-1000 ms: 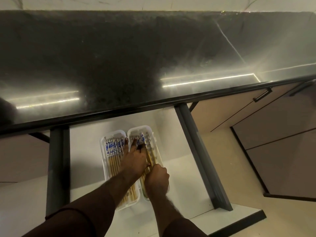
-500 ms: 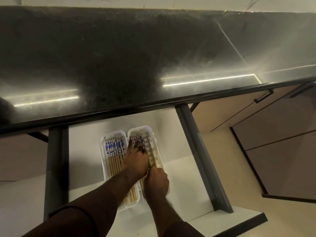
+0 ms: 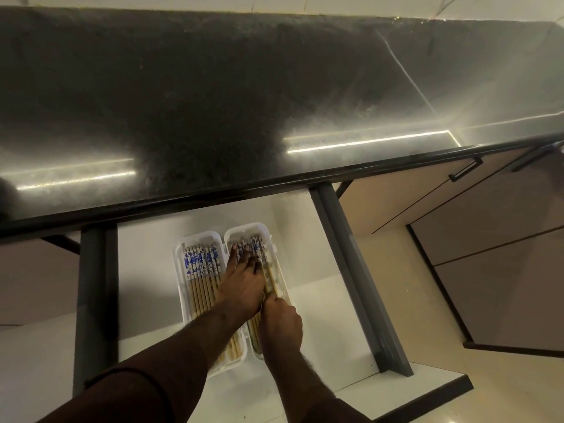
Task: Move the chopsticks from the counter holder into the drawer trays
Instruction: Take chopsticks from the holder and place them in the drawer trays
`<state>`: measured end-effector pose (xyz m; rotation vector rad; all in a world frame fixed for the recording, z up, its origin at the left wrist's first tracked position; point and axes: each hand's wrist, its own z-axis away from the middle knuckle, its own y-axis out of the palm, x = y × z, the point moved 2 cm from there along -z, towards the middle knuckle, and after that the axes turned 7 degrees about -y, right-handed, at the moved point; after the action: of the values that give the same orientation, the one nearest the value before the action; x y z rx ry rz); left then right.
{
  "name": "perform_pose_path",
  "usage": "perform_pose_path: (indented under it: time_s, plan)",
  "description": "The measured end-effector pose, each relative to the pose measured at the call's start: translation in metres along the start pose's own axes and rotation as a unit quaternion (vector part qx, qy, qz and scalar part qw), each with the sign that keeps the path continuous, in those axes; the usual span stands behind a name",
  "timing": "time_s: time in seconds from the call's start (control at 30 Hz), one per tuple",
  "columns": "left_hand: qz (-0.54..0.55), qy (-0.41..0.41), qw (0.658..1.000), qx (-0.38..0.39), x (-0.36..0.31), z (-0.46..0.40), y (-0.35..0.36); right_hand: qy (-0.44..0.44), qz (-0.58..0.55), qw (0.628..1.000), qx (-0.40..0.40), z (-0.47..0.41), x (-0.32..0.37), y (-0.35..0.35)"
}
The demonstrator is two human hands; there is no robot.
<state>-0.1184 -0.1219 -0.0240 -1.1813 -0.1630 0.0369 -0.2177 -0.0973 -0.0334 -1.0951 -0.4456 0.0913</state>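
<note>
Open drawer (image 3: 320,270) below the dark desk (image 3: 244,102), two white trays side by side inside it. Left tray (image 3: 180,288) holds a row of chopsticks (image 3: 200,267), blue-and-white patterned tops pointing toward the desk, bamboo shafts toward the person; these lie just left of the left hand (image 3: 241,285), and the left forearm crosses over their near ends. Right tray (image 3: 268,236) holds more chopsticks (image 3: 259,248) directly under both hands.

Left hand: palm down, fingers (image 3: 233,254) straight and slightly spread, lying flat on the patterned tops in the right tray. Fingertips reach almost to the far ends of the sticks. Holds nothing, only presses/touches.

Right hand (image 3: 282,320): nearer the person, over the shaft end of the same tray, touching the left hand's wrist side. Fingers curled under, thumb tip against the bamboo shafts just ahead of it; appears to pinch a few sticks, exact count cannot be told. A few shafts show between the two hands and along the right edge of the left hand.

Counter holder: not seen. Dark sleeves (image 3: 128,392) on both forearms. Cabinet fronts (image 3: 488,239) well right of the right hand.
</note>
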Motion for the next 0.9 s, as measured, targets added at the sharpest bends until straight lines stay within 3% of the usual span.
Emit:
perform_pose_path:
  time_s: [0.47, 0.9]
  plan:
    - [-0.007, 0.040, 0.999, 0.008, -0.0043, 0.0021, 0.0083, -0.026, 0.005, 1.000, 0.015, 0.0019, -0.0029, 0.0018]
    - [-0.010, 0.028, 1.000, 0.010, -0.0059, 0.0074, 0.0028, -0.033, -0.014, 0.999, 0.009, 0.0039, -0.0037, 0.0026]
